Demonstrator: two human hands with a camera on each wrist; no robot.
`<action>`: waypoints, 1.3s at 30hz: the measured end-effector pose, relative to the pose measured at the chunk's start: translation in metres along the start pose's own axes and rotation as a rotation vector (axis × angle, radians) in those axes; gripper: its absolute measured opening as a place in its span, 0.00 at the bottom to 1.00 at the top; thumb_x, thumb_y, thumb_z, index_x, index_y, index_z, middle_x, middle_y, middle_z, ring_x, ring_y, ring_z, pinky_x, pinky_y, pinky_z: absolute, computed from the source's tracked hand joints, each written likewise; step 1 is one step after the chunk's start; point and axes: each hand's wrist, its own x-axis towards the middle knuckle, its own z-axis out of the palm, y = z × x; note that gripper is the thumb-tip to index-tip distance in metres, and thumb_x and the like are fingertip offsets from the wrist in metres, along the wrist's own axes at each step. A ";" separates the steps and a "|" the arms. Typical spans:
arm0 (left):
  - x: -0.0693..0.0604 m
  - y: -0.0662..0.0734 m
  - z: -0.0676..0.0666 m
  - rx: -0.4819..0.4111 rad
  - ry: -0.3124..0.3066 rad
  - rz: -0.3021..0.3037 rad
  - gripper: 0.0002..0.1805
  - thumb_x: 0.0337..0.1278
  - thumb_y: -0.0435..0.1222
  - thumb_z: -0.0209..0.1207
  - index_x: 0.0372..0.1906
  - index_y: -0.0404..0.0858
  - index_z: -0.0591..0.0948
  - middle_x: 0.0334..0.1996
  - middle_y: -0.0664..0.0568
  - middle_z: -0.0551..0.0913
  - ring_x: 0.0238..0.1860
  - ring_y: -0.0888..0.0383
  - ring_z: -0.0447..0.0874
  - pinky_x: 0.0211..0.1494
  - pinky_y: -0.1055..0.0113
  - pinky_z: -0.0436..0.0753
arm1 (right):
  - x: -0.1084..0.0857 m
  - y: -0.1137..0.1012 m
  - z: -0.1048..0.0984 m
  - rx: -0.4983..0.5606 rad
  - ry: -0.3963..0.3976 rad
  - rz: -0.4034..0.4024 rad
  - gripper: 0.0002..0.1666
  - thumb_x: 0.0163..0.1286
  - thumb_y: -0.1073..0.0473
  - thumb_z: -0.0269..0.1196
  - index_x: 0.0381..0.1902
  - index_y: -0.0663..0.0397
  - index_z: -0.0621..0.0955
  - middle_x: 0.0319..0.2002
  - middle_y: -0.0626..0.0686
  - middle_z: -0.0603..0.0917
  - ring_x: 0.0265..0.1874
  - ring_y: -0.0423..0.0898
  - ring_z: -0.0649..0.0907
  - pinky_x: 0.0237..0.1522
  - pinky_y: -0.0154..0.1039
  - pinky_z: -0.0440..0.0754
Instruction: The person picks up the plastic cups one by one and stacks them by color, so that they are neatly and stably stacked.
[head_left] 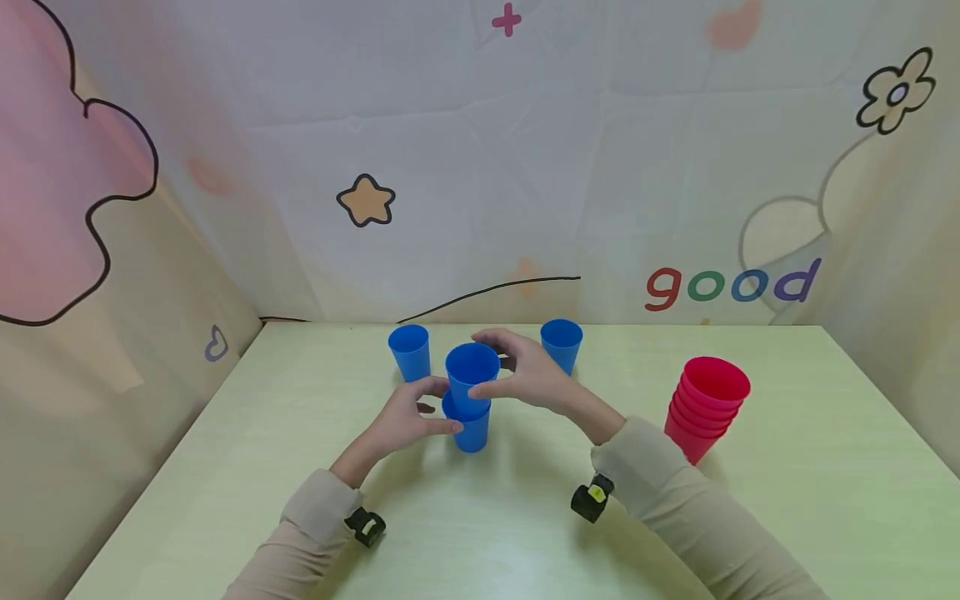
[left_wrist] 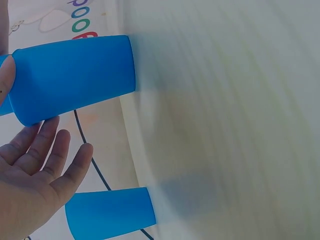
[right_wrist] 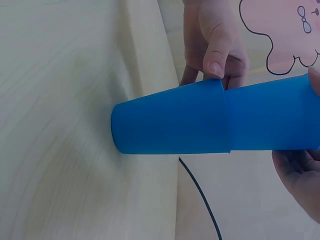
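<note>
A lower blue cup (head_left: 472,437) stands upright on the table. Its rim is steadied by my left hand (head_left: 400,418), with the thumb on the near side and fingers on the far side. Above it, my right hand (head_left: 534,375) holds an upper blue cup (head_left: 472,377) between thumb and fingers. In the right wrist view the base of the upper cup (right_wrist: 267,116) sits partly inside the mouth of the lower cup (right_wrist: 170,122). The left wrist view shows the left fingertips (left_wrist: 49,125) against the lower cup's (left_wrist: 75,77) side.
Two more blue cups stand farther back, one at the left (head_left: 410,357) and one at the right (head_left: 562,340), partly behind the right hand. A stack of red cups (head_left: 697,417) rises beside the right forearm. A printed cloth (head_left: 480,167) hangs behind the table (head_left: 225,467).
</note>
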 end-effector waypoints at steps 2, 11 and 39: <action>0.000 0.000 -0.001 0.005 0.000 0.001 0.30 0.46 0.37 0.67 0.56 0.32 0.71 0.50 0.42 0.76 0.51 0.46 0.72 0.51 0.51 0.74 | 0.000 0.002 0.000 -0.001 -0.010 0.002 0.42 0.51 0.55 0.70 0.62 0.60 0.66 0.59 0.57 0.71 0.57 0.55 0.71 0.57 0.52 0.68; 0.002 -0.003 0.000 0.035 0.005 0.004 0.26 0.45 0.40 0.68 0.49 0.34 0.74 0.45 0.46 0.78 0.49 0.49 0.73 0.51 0.52 0.75 | 0.005 0.014 0.006 0.012 -0.057 0.002 0.39 0.51 0.56 0.70 0.59 0.59 0.68 0.56 0.56 0.73 0.56 0.53 0.72 0.56 0.51 0.69; -0.001 0.006 -0.001 0.023 -0.006 0.003 0.28 0.47 0.34 0.66 0.54 0.30 0.72 0.49 0.40 0.77 0.51 0.44 0.72 0.51 0.50 0.74 | 0.007 0.032 0.017 -0.008 -0.112 0.061 0.39 0.50 0.55 0.71 0.58 0.60 0.69 0.55 0.55 0.73 0.57 0.52 0.70 0.57 0.51 0.68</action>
